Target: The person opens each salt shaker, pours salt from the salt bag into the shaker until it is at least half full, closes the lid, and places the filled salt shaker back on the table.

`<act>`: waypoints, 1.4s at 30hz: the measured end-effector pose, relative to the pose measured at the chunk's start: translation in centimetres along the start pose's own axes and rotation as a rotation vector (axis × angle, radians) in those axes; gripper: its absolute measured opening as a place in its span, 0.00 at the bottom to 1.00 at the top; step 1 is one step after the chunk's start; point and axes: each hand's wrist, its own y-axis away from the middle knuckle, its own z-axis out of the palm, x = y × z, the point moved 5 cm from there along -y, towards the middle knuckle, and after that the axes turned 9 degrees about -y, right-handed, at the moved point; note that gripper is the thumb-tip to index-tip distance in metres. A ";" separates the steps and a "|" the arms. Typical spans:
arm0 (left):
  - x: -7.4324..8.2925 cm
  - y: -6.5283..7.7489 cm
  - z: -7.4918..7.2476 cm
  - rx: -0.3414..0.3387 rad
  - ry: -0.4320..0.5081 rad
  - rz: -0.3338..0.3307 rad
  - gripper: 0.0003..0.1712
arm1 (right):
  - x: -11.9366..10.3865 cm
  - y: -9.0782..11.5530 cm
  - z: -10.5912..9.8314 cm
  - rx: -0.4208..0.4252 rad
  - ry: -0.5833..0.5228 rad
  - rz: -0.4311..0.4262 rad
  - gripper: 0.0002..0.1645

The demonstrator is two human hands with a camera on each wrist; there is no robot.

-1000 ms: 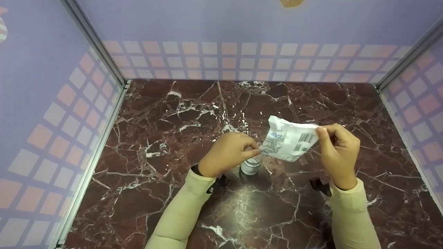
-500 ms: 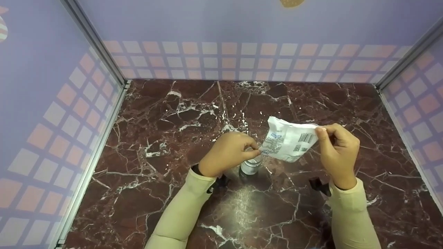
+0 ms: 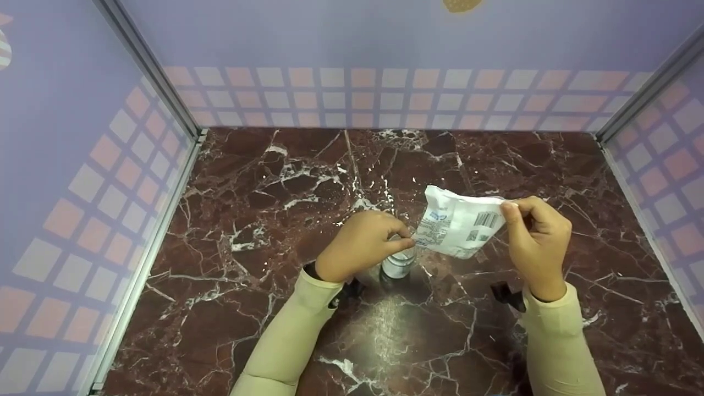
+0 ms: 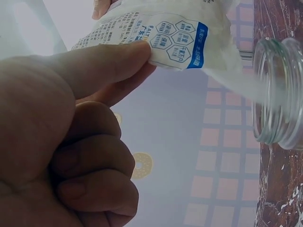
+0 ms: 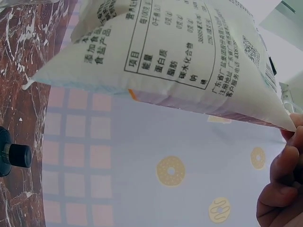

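A white printed bag of salt (image 3: 456, 223) hangs tilted between my two hands, its lower corner by the jar mouth. My left hand (image 3: 366, 242) pinches that corner between thumb and forefinger, other fingers curled in the left wrist view. At the opposite upper end, my right hand (image 3: 539, 236) grips the bag's edge. A small clear glass jar (image 3: 397, 268) stands uncapped on the table, partly covered by my left hand in the head view. From the bag corner a stream of white salt (image 4: 232, 82) runs into the jar's mouth.
The dark red marbled table (image 3: 247, 330) has white veins. Purple panels with pink and white squares (image 3: 363, 99) close it in at the back and both sides. A black mount (image 3: 509, 296) sits at my right wrist.
Both hands, the bag and the jar stay almost exactly where they were.
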 end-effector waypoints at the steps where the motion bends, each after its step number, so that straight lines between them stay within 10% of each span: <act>1: 0.0 0.0 0.0 0.001 0.000 0.000 0.15 | 0.0 0.0 0.0 0.001 0.001 0.000 0.14; 42: -0.1 0.1 0.1 0.032 0.024 0.008 0.15 | -1.6 -0.2 0.5 0.032 -0.010 -0.023 0.17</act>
